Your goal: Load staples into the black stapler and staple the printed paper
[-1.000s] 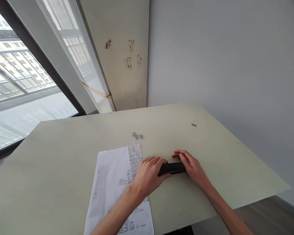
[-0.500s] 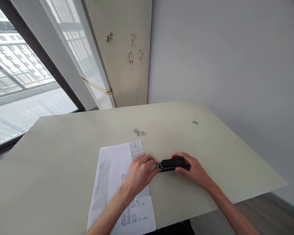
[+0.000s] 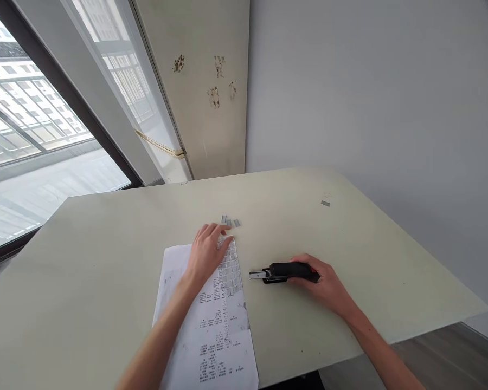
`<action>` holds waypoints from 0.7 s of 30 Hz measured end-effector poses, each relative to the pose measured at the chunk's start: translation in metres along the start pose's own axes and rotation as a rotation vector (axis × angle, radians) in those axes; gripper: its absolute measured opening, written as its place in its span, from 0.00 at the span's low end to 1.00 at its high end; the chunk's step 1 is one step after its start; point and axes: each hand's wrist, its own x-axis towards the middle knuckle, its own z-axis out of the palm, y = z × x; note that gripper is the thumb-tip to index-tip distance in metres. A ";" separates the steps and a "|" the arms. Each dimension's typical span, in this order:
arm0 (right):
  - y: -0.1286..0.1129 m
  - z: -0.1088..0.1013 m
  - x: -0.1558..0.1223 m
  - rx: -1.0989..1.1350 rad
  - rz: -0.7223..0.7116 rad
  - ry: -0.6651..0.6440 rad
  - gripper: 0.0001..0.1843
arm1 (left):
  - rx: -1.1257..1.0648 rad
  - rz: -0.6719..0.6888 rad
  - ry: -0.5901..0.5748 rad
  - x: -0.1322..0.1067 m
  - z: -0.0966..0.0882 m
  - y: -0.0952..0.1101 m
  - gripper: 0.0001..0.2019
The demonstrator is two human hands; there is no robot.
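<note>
A black stapler [image 3: 283,271] lies on the pale table [image 3: 350,244], its metal staple tray slid out to the left. My right hand [image 3: 323,281] is closed around the stapler's right end. My left hand [image 3: 207,252] reaches forward over the top of a printed paper sheet [image 3: 211,319], fingers extended and slightly apart, fingertips just short of a few small grey staple strips [image 3: 230,221] lying on the table.
Another staple strip [image 3: 325,203] lies far right on the table. A grey wall stands behind and to the right. A large window [image 3: 32,124] is at the left. The table's front right edge drops to a wooden floor [image 3: 443,352].
My left hand left the stapler's front end and moved forward-left toward the staple strips. The stapler's metal tray now sticks out on the left. My right hand stays on the stapler.
</note>
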 end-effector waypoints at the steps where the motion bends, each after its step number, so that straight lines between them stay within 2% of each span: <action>1: -0.001 0.000 0.000 0.000 0.003 0.002 0.16 | 0.030 -0.014 0.010 0.012 0.004 -0.004 0.11; 4: -0.001 0.001 0.001 -0.009 0.009 0.001 0.16 | 0.080 -0.010 0.011 0.039 0.018 -0.008 0.12; 8: -0.002 0.001 0.002 -0.033 0.006 -0.004 0.18 | 0.145 0.014 0.011 0.053 0.032 -0.005 0.12; 14: -0.002 0.002 0.003 -0.040 -0.007 0.004 0.16 | 0.157 0.094 -0.023 0.053 0.035 -0.003 0.07; 21: -0.008 0.001 0.002 -0.035 0.011 -0.007 0.15 | 0.100 0.239 -0.107 0.043 0.030 0.011 0.07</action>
